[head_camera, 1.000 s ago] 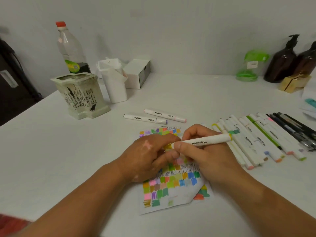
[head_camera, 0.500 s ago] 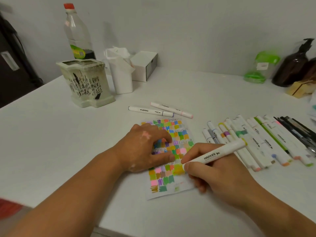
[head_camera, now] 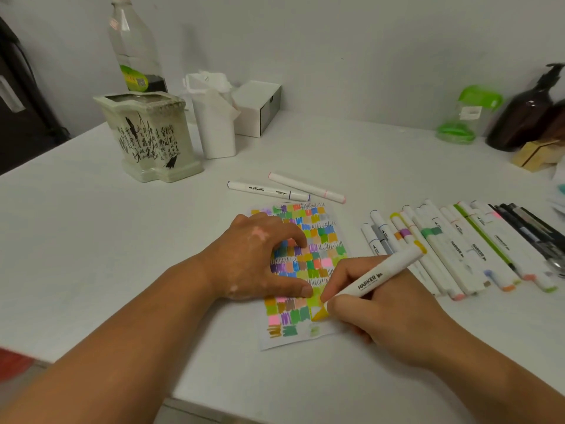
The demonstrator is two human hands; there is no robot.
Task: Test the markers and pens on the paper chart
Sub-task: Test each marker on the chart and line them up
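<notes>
A paper chart (head_camera: pixel 321 240) covered in small coloured swatches lies on the white table (head_camera: pixel 91 240). My left hand (head_camera: pixel 260 261) presses on its left part, fingers spread and arched. My right hand (head_camera: pixel 376 313) grips a white marker (head_camera: pixel 379 276) printed MARKER with a yellow end; its tip touches the chart's lower right, where a fresh yellow patch (head_camera: pixel 319 315) shows. A row of white markers (head_camera: pixel 452 249) and dark pens (head_camera: pixel 532 228) lies to the right. Two more markers (head_camera: pixel 287 189) lie beyond the chart.
At the back left stand a ceramic pot (head_camera: pixel 146 136), a clear bottle (head_camera: pixel 134 47), a white holder (head_camera: pixel 214 117) and a white box (head_camera: pixel 256 108). A green-lidded jar (head_camera: pixel 467 114), brown pump bottles (head_camera: pixel 526 114) and a wooden block (head_camera: pixel 535 154) stand back right.
My right hand brought the marker from over the chart's middle down to its lower right and laid a yellow patch there. My left hand shifted to hold the chart's left side. The view moved closer.
</notes>
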